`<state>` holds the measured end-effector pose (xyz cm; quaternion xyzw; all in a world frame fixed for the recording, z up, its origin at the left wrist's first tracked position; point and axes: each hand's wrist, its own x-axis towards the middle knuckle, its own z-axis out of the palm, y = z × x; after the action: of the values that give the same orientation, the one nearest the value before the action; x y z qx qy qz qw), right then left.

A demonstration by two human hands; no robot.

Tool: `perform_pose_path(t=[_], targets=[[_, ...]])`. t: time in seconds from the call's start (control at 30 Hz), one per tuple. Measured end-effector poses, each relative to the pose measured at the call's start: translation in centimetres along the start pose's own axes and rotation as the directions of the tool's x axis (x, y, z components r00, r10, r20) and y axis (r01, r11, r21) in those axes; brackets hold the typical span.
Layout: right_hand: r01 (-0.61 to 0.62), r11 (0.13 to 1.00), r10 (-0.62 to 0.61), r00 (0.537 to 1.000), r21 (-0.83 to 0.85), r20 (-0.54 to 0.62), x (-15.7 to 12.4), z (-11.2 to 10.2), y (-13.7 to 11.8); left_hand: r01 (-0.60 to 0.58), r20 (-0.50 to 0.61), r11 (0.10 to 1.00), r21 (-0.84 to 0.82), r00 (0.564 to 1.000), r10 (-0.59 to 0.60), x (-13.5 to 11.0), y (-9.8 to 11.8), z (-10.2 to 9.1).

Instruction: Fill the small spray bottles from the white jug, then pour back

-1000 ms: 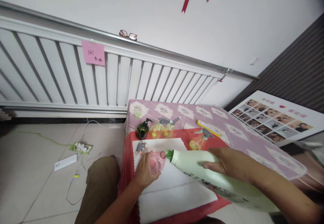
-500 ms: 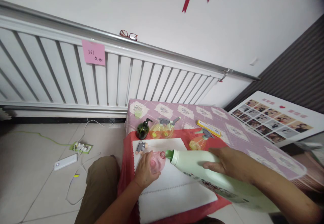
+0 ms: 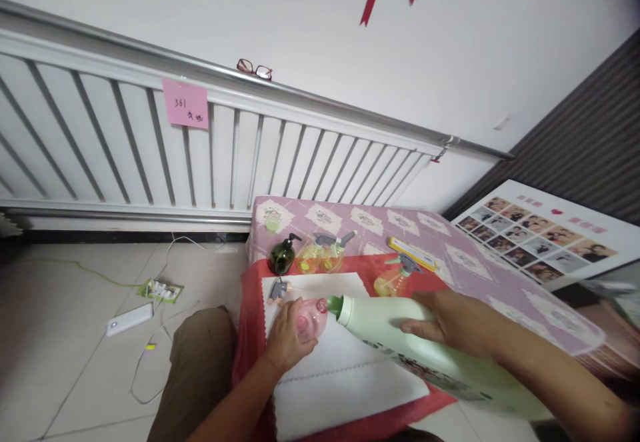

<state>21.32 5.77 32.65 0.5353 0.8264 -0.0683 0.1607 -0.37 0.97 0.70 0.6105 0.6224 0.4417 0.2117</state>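
Note:
My left hand (image 3: pixel 285 339) is wrapped round a small pink clear bottle (image 3: pixel 311 319) standing on a white cloth (image 3: pixel 340 375). My right hand (image 3: pixel 450 325) grips a large pale green detergent bottle (image 3: pixel 400 342), which lies tilted with its green spout (image 3: pixel 334 305) right at the mouth of the pink bottle. A loose grey spray head (image 3: pixel 278 290) lies on the cloth just behind my left hand.
A dark green pump bottle (image 3: pixel 283 255), two yellow spray bottles (image 3: pixel 320 255) and another yellow one (image 3: pixel 395 279) stand on the red mat (image 3: pixel 250 309). A yellow flat pack (image 3: pixel 413 253) lies on the pink tablecloth. Power strips (image 3: pixel 130 319) and cables lie on the floor at left.

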Motion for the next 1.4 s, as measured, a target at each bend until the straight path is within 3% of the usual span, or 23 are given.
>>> perform_pose_path(t=[0.4,0.77,0.93,1.1,1.2,1.27,1.33,1.4], targets=[[-0.008,1.000,0.008,0.999,0.010,0.031,0.1,0.0,0.1,0.002,-0.005,1.000,0.010,1.000,-0.002,0.0,-0.1,0.1],[-0.009,0.998,0.011,0.999,0.064,-0.036,0.0,0.0,0.1,0.041,0.038,0.999,-0.028,0.998,-0.040,0.1,0.2,-0.1],[0.016,0.997,-0.012,0.999,0.081,-0.052,-0.1,1.2,1.0,0.019,0.030,0.999,-0.026,0.999,-0.018,0.0,-0.1,0.1],[0.005,0.980,0.008,0.998,0.200,-0.061,-0.7,2.9,1.8,0.013,0.005,1.000,-0.018,1.000,-0.012,0.0,-0.5,0.5],[0.008,0.924,0.018,0.998,0.383,-0.064,-1.3,3.6,2.1,0.000,-0.003,1.000,-0.020,1.000,0.000,0.0,-0.5,0.7],[0.024,0.829,0.026,0.996,0.558,-0.081,-1.4,4.2,2.7,-0.008,-0.009,1.000,-0.030,1.000,0.008,-0.1,-0.5,0.7],[0.022,0.715,0.088,0.989,0.699,-0.121,-1.4,5.0,3.4,-0.005,-0.016,0.999,-0.039,1.000,0.004,-0.2,-0.7,0.8],[0.012,0.654,0.205,0.960,0.756,-0.192,-1.0,6.3,4.2,0.001,-0.019,0.999,-0.036,1.000,-0.001,-0.2,-0.9,1.0]])
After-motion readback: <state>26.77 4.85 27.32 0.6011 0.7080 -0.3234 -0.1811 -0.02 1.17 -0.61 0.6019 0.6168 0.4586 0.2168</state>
